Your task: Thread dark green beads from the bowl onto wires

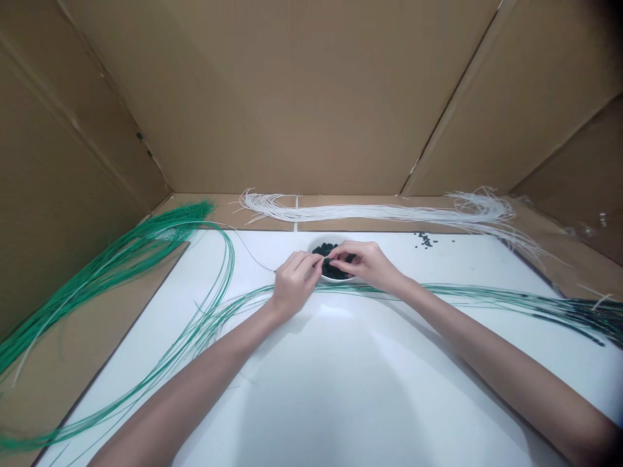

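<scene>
A white bowl (335, 279) full of small black pieces (325, 250) stands on the white board. At its left rim my left hand (294, 279) pinches a thin white strand (326, 257) near its end. My right hand (363, 261) reaches over the bowl from the right, thumb and fingertips pinched at the strand's tip; whatever small piece it may hold is too small to make out. A thin wire (253, 255) runs from behind my left hand up to the left. Green strands (384, 288) pass under both wrists across the board.
Green strands (121, 259) lie bundled on cardboard at the left. White strands (370, 213) stretch along the back. Loose black pieces (426, 240) lie right of the bowl. Dark-ended strands (579, 314) lie at the right. Cardboard walls (292, 97) enclose the back and sides.
</scene>
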### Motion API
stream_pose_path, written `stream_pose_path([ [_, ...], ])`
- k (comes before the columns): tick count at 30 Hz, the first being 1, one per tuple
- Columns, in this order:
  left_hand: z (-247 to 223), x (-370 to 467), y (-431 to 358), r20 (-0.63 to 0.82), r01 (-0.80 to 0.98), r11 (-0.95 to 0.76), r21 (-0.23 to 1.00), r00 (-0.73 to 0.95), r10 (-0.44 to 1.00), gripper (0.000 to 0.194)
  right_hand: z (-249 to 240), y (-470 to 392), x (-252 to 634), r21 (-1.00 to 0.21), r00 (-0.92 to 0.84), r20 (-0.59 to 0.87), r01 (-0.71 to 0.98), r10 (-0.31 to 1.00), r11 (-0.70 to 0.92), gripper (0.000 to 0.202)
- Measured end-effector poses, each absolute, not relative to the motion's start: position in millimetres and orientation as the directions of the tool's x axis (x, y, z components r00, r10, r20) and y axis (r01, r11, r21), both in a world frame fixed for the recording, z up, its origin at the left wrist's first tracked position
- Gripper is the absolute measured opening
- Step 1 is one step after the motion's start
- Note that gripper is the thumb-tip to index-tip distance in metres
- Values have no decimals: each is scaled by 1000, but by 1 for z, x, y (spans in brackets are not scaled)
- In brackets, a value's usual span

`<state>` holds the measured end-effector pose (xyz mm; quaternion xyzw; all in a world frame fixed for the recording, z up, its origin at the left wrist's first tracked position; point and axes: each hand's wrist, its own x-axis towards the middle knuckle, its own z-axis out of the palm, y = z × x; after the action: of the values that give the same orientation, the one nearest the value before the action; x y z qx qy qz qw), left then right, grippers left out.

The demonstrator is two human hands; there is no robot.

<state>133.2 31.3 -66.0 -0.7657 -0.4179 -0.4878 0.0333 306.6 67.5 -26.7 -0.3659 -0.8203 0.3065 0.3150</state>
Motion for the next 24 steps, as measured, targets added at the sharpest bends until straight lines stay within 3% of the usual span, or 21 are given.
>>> stream_pose_path([
  [12, -66, 133, 32, 783, 665, -669, 332, 201, 588, 11, -27, 67, 305, -666, -548, 328, 444, 769, 600, 17],
  [24, -65, 134, 32, 806, 670, -680, 297, 206, 555, 10, -23, 64, 305, -736, -535, 295, 401, 792, 546, 22],
])
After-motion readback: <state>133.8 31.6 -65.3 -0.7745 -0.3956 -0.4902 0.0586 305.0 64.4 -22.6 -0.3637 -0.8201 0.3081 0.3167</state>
